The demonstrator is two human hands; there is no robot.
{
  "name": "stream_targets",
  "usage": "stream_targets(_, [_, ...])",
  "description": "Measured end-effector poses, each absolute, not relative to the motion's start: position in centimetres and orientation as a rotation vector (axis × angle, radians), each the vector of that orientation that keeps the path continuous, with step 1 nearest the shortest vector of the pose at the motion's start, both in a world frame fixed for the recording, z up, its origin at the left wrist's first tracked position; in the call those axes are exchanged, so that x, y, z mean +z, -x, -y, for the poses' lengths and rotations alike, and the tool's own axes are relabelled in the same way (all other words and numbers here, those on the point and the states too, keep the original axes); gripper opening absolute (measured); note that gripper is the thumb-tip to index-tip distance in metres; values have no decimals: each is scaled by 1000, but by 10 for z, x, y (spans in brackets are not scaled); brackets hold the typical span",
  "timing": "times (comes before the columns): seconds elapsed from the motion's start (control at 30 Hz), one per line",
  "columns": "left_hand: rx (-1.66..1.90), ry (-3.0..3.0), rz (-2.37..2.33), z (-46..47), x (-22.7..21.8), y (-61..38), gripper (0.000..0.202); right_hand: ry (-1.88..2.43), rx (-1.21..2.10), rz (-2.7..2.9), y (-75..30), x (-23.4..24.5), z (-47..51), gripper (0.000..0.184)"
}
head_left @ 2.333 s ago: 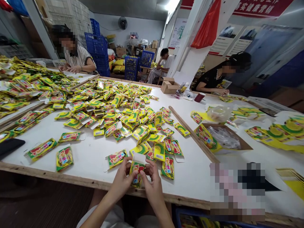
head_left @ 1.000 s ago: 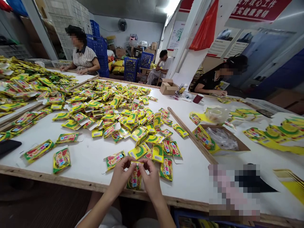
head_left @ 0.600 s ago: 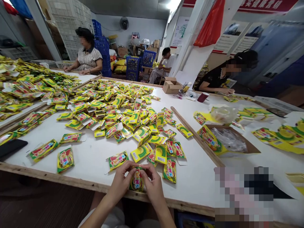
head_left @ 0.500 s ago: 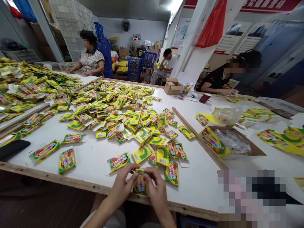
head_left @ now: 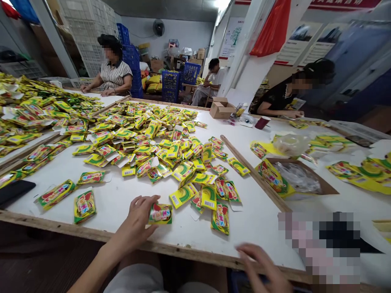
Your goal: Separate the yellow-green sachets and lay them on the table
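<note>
Lettered box: the lettered box (head_left: 161, 214) sat low on the near side of the worktop (head_left: 122, 199), just left of centre; flat, thin printed card, green/yellow, face up.
Left hand: left hand (head_left: 139, 219) curled about that box's left end, thumb low, fingers high; couldn't tell if they were clamped.
Right hand: right hand (head_left: 264, 266) was blurred at the front edge, fingers apart.
Pile: pile of cartons (head_left: 143, 140) was glossy, jumbled, some white flaps sticking out.
Surface: smooth white, rough timber edging (head_left: 116, 239), wooden strip (head_left: 256, 173) running diagonally on the right.
Right of strip: crinkled clear plastic (head_left: 297, 177) filled an open display box (head_left: 273, 179).
Far edge: plain brown carton (head_left: 222, 112) stood open beside a dark red cup (head_left: 262, 123).
Room: slatted blue crates (head_left: 171, 86), white crates (head_left: 88, 36), wall fan (head_left: 159, 27), thin red bag (head_left: 273, 30) hanging.
People: striped shirt (head_left: 116, 77) at left, black top (head_left: 276, 99) at right, both at worktops; third person (head_left: 210, 83) sat behind.
</note>
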State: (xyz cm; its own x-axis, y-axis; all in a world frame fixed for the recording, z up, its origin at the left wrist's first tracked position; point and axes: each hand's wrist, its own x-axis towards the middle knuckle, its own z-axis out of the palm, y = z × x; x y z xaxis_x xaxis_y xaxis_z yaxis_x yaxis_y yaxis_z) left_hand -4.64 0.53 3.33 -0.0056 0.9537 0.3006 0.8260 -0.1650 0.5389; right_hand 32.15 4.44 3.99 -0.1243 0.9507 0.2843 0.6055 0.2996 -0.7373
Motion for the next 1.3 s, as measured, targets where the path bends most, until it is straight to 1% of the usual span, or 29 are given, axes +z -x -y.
stream_targets(0.07, [865, -2162, -1726, -5, 50, 35, 68, 1231, 802, 1854, -258, 42, -51, 22])
stream_targets(0.1, [847, -2199, -1646, -6, 56, 30, 67, 1162, 892, 1869, -229, 43, -55, 23])
stream_targets(0.13, [845, -2226, -1571, -7, 59, 25, 66, 1098, 988, 1855, -205, 44, -59, 29])
stream_targets(0.2, [933, -2228, -1486, -11, 54, 17, 62, 963, 1210, 1809, -170, 41, -64, 33])
stream_targets(0.3, [1235, -1991, -1631, -15, 28, 8, 55, 893, 1398, 1725, -153, 27, -65, 25])
stream_targets(0.37, [1359, -1733, -1774, -16, 9, 4, 54, 949, 1356, 1743, -155, 19, -60, 23])
stream_targets(0.43, [1423, -1530, -1822, -14, -2, 2, 52, 990, 1264, 1838, -158, 18, -53, 25])
stream_targets(0.47, [1456, -1452, -1816, -13, -5, 2, 48, 994, 1220, 1908, -159, 21, -50, 30])
stream_targets(0.53, [1529, -1310, -1791, -10, -4, 6, 40, 989, 1154, 2084, -157, 29, -45, 48])
stream_targets(0.57, [1558, -1248, -1782, -9, -1, 10, 38, 985, 1134, 2172, -156, 33, -44, 53])
stream_targets(0.6, [1581, -1190, -1773, -7, 1, 14, 37, 984, 1126, 2241, -154, 37, -43, 50])
stream_targets(0.67, [1638, -1071, -1756, -4, 6, 21, 36, 995, 1143, 2268, -152, 40, -44, 32])
stream_targets(0.73, [1747, -924, -1709, -1, 8, 22, 37, 1015, 1229, 2097, -151, 38, -47, 18])
stream_targets(0.77, [1796, -852, -1657, -1, 9, 19, 38, 1015, 1289, 1956, -151, 35, -48, 16])
stream_targets(0.83, [1822, -774, -1504, -2, 9, 5, 41, 986, 1406, 1664, -152, 26, -49, 21])
stream_targets(0.9, [1728, -803, -1346, -7, 11, -15, 45, 952, 1468, 1460, -152, 17, -47, 25])
stream_targets(1.0, [1584, -905, -1225, -13, 15, -40, 43, 1005, 1428, 1320, -156, 7, -42, 40])
stream_targets(1.07, [1552, -954, -1209, -16, 16, -47, 39, 1039, 1364, 1308, -162, 3, -40, 44])
stream_targets(1.13, [1513, -1015, -1220, -17, 16, -46, 36, 1041, 1299, 1365, -170, 3, -43, 39])
stream_targets(1.23, [1407, -1116, -1280, -21, 12, -40, 26, 1036, 1227, 1554, -179, 9, -56, 26])
stream_targets(1.3, [1349, -1154, -1332, -26, 11, -37, 22, 1047, 1177, 1674, -182, 14, -67, 18])
